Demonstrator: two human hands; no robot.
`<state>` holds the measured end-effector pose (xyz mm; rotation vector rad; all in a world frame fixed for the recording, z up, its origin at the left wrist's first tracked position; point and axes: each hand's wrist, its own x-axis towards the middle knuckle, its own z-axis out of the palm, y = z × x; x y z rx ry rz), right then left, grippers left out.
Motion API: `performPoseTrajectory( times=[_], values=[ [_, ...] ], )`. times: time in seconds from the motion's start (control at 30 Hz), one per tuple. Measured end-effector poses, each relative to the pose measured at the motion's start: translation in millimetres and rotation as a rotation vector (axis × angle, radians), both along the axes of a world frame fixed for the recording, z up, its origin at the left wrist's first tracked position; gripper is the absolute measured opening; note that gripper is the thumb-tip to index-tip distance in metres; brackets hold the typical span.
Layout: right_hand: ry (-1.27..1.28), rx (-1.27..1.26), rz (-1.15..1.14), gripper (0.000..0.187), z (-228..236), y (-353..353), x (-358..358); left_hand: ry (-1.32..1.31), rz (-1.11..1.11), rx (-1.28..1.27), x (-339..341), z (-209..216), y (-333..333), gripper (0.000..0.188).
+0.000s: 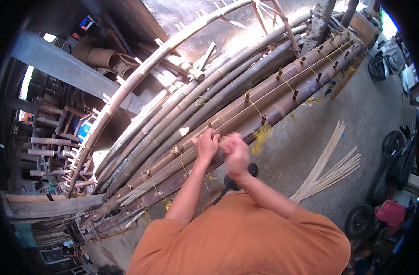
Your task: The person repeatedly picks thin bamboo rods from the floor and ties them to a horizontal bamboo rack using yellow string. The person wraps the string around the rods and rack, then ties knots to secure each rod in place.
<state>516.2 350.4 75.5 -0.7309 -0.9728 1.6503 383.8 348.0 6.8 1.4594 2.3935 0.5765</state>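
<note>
Two long brown bamboo poles (282, 107) lie side by side in front of me, with dark upright pegs and thin yellow string tied across them. Between them runs a narrow pale bamboo strip (239, 112). My left hand (206, 146) is over the poles by a peg, its fingers drawn together; what they pinch is too small to make out. Close to its right, my right hand (235, 153) is raised and smeared by motion, so its fingers do not show clearly. A tuft of yellow string (262, 136) hangs from the nearer pole beside it.
Thick bamboo poles (223, 94) are piled just beyond, under a long curved pole with pegs (147, 66). Split bamboo strips (328, 172) fan out on the concrete floor at right. Motorbikes (395, 169) stand along the right side. A grey concrete post (320, 23) rises at the back.
</note>
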Motion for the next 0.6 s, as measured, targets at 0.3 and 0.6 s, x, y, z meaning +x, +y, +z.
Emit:
performPoseTrajectory(
  times=[0.3, 0.6],
  values=[
    [-0.950, 0.611, 0.823, 0.083, 5, 126, -127, -0.047, -0.079, 0.083, -17, -13, -6, 0.027],
    [-0.273, 0.306, 1.094, 0.049, 45, 111, -27, 0.085, -0.008, 0.049, -30, -49, -14, 0.030]
  ],
)
